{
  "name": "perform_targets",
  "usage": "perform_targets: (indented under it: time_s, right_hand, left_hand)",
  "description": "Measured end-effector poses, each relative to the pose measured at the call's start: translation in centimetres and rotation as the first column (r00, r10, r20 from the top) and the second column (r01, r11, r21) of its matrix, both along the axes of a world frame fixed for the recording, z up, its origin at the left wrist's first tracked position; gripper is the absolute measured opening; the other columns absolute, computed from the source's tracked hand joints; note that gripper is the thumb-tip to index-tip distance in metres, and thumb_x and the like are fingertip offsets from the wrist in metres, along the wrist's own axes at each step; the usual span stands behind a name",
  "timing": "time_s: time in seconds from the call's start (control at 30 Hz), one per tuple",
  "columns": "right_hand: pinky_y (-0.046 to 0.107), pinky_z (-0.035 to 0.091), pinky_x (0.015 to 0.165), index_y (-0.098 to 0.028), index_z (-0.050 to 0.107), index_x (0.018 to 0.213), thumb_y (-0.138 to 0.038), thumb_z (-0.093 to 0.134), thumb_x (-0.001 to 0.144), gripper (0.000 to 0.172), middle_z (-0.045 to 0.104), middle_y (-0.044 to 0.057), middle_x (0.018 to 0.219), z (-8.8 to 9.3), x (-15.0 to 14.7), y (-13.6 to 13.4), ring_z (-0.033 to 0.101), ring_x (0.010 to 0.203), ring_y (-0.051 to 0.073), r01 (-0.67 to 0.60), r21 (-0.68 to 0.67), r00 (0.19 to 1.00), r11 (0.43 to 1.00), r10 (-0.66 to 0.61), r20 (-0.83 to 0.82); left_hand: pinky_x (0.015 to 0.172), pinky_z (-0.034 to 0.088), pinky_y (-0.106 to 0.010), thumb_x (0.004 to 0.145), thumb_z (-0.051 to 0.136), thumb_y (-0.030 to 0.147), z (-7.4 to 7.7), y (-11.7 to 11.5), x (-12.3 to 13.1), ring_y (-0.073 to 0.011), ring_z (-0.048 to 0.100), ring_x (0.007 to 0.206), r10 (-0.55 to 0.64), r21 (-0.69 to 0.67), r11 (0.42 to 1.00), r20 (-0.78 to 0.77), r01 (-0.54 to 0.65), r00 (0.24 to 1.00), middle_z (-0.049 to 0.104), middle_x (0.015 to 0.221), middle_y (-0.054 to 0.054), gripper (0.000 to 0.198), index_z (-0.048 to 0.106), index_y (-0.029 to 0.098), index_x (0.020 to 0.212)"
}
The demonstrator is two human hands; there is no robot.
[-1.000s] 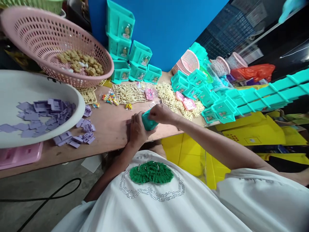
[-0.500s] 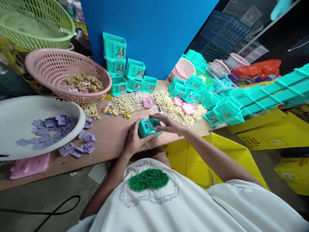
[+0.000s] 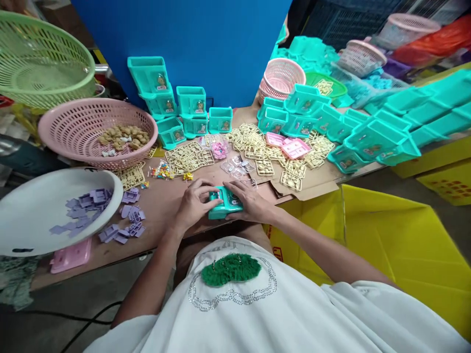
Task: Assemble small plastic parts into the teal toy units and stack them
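Note:
A small teal plastic box rests at the table's front edge, between both hands. My right hand wraps round its right side, fingers over the top. On the left, my left hand has its thumb and fingers pressed at the box's upper left corner; whether a small part lies between them is hidden. Behind the hands lie clear plastic pieces, cream part frames, small yellow pieces and pink trays.
Stacked teal boxes stand at a blue panel; more teal boxes line the right. A pink basket, a white basin with purple parts and a yellow carton are near.
The view has shifted. My left hand has moved from the box's left side to its upper left corner, and my right hand now wraps further round the right side.

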State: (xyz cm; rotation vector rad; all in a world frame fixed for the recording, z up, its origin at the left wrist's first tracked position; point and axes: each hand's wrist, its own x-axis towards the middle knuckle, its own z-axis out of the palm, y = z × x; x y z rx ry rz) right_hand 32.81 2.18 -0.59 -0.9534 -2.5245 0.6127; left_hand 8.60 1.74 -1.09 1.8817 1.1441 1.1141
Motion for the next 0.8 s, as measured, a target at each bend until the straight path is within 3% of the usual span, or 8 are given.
perform_targets:
  time_s: [0.13, 0.23, 0.37, 0.43, 0.53, 0.63, 0.8]
  right_hand:
    - [0.06, 0.049, 0.106, -0.016, 0.031, 0.162, -0.055, 0.077, 0.085, 0.098, 0.051, 0.023, 0.139, -1.2, -0.1, 0.6, 0.05, 0.132, 0.04, -0.014, -0.017, 0.998, 1.0, 0.013, -0.061]
    - [0.059, 0.048, 0.107, -0.015, 0.033, 0.161, -0.054, 0.078, 0.084, 0.097, 0.05, 0.023, 0.139, -0.9, -0.1, 0.6, 0.049, 0.132, 0.04, -0.018, -0.038, 0.997, 0.999, 0.015, -0.072]
    - [0.052, 0.051, 0.103, -0.016, 0.034, 0.161, -0.052, 0.08, 0.081, 0.099, 0.05, 0.021, 0.137, 0.6, 0.7, 0.6, 0.053, 0.126, 0.037, -0.024, -0.094, 0.997, 0.995, 0.017, -0.075]
    - [0.048, 0.053, 0.102, -0.017, 0.032, 0.162, -0.047, 0.081, 0.079, 0.101, 0.047, 0.019, 0.139, 1.6, 1.9, 1.8, 0.055, 0.123, 0.035, 0.013, -0.084, 0.995, 0.996, -0.021, -0.094]
    - [0.045, 0.056, 0.096, -0.023, 0.027, 0.165, -0.04, 0.075, 0.082, 0.098, 0.044, 0.017, 0.14, 3.9, 4.7, 6.0, 0.056, 0.118, 0.03, 0.154, 0.0, 0.979, 0.988, -0.152, -0.138]
    - [0.047, 0.057, 0.093, -0.024, 0.029, 0.164, -0.038, 0.074, 0.081, 0.095, 0.044, 0.016, 0.136, 6.5, 7.4, 12.7, 0.053, 0.117, 0.032, 0.348, 0.128, 0.932, 0.929, -0.329, -0.153]
    - [0.054, 0.045, 0.109, -0.019, 0.038, 0.156, -0.038, 0.077, 0.08, 0.087, 0.044, 0.018, 0.138, 8.2, 7.7, 25.0, 0.046, 0.127, 0.038, 0.621, 0.34, 0.78, 0.706, -0.6, -0.179]
  left_hand:
    - [0.086, 0.061, -0.032, 0.082, 0.079, 0.037, 0.3, 0.6, 0.0, -0.0213, 0.067, 0.105, -0.074, -0.1, 0.992, 0.0, 0.074, 0.997, 0.067, 0.111, -0.009, 0.023, 0.081, 0.021, 0.099]
    - [0.086, 0.061, -0.03, 0.08, 0.08, 0.038, 0.5, 0.7, 0.2, -0.0206, 0.067, 0.105, -0.073, -0.136, 0.988, 0.02, 0.075, 0.997, 0.067, 0.11, -0.008, 0.025, 0.081, 0.021, 0.098]
    - [0.092, 0.061, -0.031, 0.081, 0.079, 0.043, 0.5, 0.0, 0.0, -0.0212, 0.07, 0.108, -0.002, -0.177, 0.984, 0.051, 0.011, 0.999, 0.068, 0.112, -0.007, 0.028, 0.08, 0.023, 0.1]
    - [0.097, 0.061, -0.032, 0.084, 0.076, 0.047, -0.1, -0.6, -0.5, -0.022, 0.069, 0.116, 0.097, -0.158, 0.984, 0.088, -0.082, 0.991, 0.067, 0.123, -0.007, 0.037, 0.076, 0.026, 0.115]
    - [0.095, 0.062, -0.031, 0.09, 0.07, 0.046, -2.0, -1.7, -1.8, -0.0224, 0.069, 0.12, 0.314, -0.04, 0.949, 0.15, -0.312, 0.937, 0.068, 0.128, -0.007, 0.038, 0.071, 0.027, 0.124]
    - [0.087, 0.065, -0.03, 0.091, 0.069, 0.045, -4.3, -3.1, -3.0, -0.0225, 0.073, 0.109, 0.454, 0.157, 0.874, 0.072, -0.459, 0.888, 0.072, 0.119, -0.007, 0.036, 0.072, 0.026, 0.121]
    - [0.081, 0.064, -0.03, 0.093, 0.067, 0.037, -7.6, -4.2, -3.2, -0.0209, 0.075, 0.094, 0.516, 0.488, 0.773, -0.11, -0.406, 0.849, 0.075, 0.11, -0.007, 0.03, 0.071, 0.025, 0.12]
